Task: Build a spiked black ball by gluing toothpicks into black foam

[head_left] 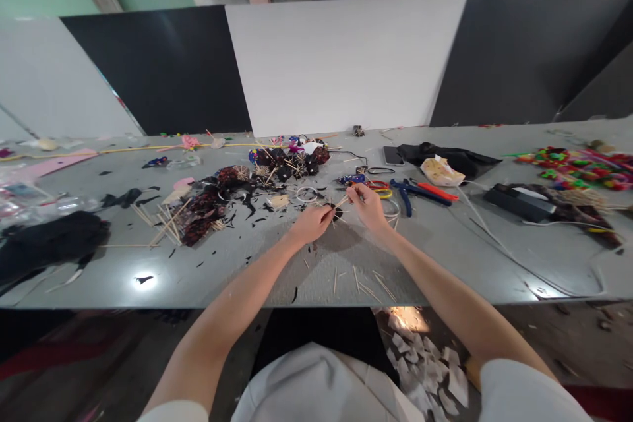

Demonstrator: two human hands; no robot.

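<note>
One right grip (366,206) pinching a thin stick (343,200), left grip (314,221) pressed together at a dark ball (337,215), hold unclear

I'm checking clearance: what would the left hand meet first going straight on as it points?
Probably the small black round piece with pale wooden sticks, right by the left hand; whether they touch is unclear.

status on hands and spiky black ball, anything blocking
Left hand at small black stick-spiked ball, grip unclear. Right hand pinching thin pale wooden stick. Loose sticks nearby.
</note>
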